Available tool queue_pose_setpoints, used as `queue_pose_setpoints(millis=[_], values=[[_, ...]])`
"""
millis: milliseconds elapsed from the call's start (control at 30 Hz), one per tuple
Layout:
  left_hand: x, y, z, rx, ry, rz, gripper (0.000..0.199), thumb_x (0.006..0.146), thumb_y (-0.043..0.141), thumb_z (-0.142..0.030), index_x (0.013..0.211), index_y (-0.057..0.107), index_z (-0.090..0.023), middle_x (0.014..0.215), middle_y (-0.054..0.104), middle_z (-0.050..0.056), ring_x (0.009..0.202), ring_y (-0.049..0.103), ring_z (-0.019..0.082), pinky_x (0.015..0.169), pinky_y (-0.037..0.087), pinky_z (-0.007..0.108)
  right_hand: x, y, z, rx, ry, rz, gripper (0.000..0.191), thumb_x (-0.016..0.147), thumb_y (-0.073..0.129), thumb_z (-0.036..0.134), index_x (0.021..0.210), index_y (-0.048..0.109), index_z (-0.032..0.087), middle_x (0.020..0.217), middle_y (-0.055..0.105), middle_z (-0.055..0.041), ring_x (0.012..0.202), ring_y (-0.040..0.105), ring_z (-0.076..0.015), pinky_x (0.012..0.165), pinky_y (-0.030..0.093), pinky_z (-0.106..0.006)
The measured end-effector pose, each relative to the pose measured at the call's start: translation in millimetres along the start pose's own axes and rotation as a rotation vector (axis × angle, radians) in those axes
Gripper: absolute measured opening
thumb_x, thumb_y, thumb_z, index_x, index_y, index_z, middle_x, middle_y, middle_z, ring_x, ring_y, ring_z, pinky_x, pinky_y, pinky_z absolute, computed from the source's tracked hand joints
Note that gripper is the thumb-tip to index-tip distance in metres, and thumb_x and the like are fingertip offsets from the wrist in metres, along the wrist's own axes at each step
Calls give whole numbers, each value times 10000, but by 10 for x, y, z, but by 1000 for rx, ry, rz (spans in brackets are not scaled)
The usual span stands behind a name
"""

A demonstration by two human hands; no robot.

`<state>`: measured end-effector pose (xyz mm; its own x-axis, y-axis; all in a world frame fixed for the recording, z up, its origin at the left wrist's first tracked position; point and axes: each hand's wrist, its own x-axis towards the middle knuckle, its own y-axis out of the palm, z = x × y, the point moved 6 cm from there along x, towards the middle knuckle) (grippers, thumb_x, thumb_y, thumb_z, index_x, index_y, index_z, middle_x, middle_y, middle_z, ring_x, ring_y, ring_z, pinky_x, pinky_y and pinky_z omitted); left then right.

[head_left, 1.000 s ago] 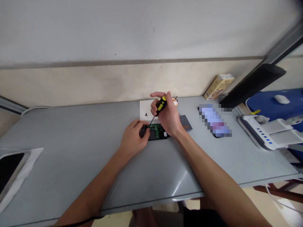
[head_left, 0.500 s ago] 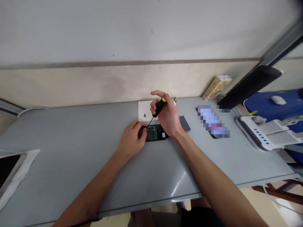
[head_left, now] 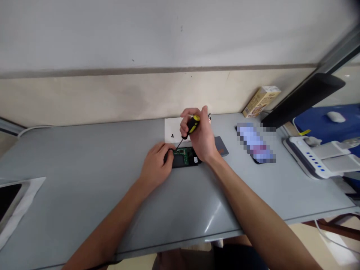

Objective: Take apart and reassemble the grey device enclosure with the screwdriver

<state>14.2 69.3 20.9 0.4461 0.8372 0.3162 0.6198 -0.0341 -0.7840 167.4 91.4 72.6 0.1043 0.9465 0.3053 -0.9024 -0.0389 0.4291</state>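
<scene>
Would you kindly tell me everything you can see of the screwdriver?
The screwdriver has a chunky black handle with yellow patches and a yellow end, seemingly plastic or rubber, and a thin, dark shaft that looks like metal. The right hand holds it by the handle. It slants, handle end up and to the right, shaft pointing down-left to the green circuit board in an opened black device. The tip is too small to tell whether it touches a screw.

Circuit-board device (head_left: 185,161) on desk (head_left: 98,168), left hand (head_left: 157,163) at its left end, screwdriver (head_left: 192,126) in right hand (head_left: 204,140) above it, paper (head_left: 168,129) with loose bits (head_left: 172,135) behind, box (head_left: 222,146) right-rear, 1 smartphone (head_left: 254,144) further right, carton (head_left: 261,102) behind that, multi-bay charger (head_left: 309,159) far right.
</scene>
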Motion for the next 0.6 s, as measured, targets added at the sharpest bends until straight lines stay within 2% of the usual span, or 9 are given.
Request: queue_pose_setpoints(millis=[67,167,267,367,467,600], values=[[1,-2,0,0,1,-5,223,1025,415,-205,1076,632,-200,1034,666,64,999,626,243,943,490,431,13,-17,-18,41,19,15,421,955,523,662,940,624,253,726,492,18,648,529,-120,638,481,-281],[3,2,-7,3,2,-1,212,1019,419,-197,1057,628,-201,1038,669,64,995,624,242,941,490,432,14,-56,-56,41,18,16,364,896,671,601,849,603,246,849,567,2,756,597,-121,703,503,-278],[3,8,-8,9,-3,4,205,1016,421,-193,1056,622,-206,1048,673,63,1001,623,242,947,488,434,1,-45,-102,-21,15,30,419,858,719,600,773,524,239,755,546,29,640,556,-101,627,467,-271],[3,13,-1,6,-3,10,204,1017,420,-198,1059,619,-207,1041,670,64,989,622,242,936,491,430,-1,3,-119,1,29,43,460,897,587,703,829,568,248,638,435,51,558,461,-105,578,426,-278],[7,14,10,-1,8,10,213,1018,419,-202,1067,627,-202,1033,664,66,987,621,245,932,492,430,-1,39,-106,81,76,59,513,942,470,730,989,652,252,690,471,26,636,509,-126,635,457,-291],[9,15,28,-8,11,2,217,1012,431,-197,1074,639,-200,1037,665,66,1000,621,247,947,488,428,-24,19,-49,86,75,45,324,882,721,539,877,599,240,903,602,2,818,627,-123,739,487,-279]])
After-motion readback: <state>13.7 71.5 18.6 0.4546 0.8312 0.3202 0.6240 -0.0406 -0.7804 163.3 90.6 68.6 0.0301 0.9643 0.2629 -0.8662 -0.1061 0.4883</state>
